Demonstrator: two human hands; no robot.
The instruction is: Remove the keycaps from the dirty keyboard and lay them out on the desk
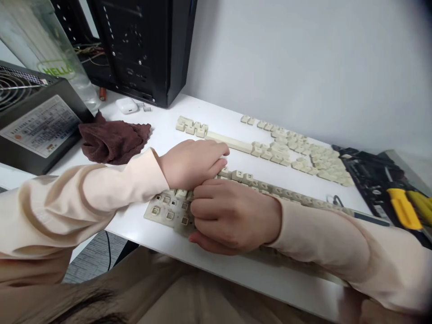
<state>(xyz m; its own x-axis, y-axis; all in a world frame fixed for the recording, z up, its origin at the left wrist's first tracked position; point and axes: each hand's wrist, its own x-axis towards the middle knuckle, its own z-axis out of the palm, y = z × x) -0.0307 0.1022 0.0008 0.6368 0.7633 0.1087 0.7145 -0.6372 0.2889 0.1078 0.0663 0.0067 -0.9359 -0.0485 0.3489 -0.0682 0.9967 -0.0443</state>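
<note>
A beige keyboard base (168, 209) with bare switch stems lies on the white table (236, 270); a few keycaps sit on its far row. My left hand (192, 163) rests palm down on the keyboard's left part, fingers curled over a key area. My right hand (232, 216) lies just below it, fingers folded tight against the keyboard's near edge; what they pinch is hidden. Loose beige keycaps (303, 155) and a long space bar (229, 141) lie in rows behind the keyboard.
A brown cloth (113, 139) lies at the left, next to a power supply box (33, 121). A black computer case (145, 45) and a white earbud case (126, 105) stand at the back. Tools with yellow handles (405, 204) lie at the right.
</note>
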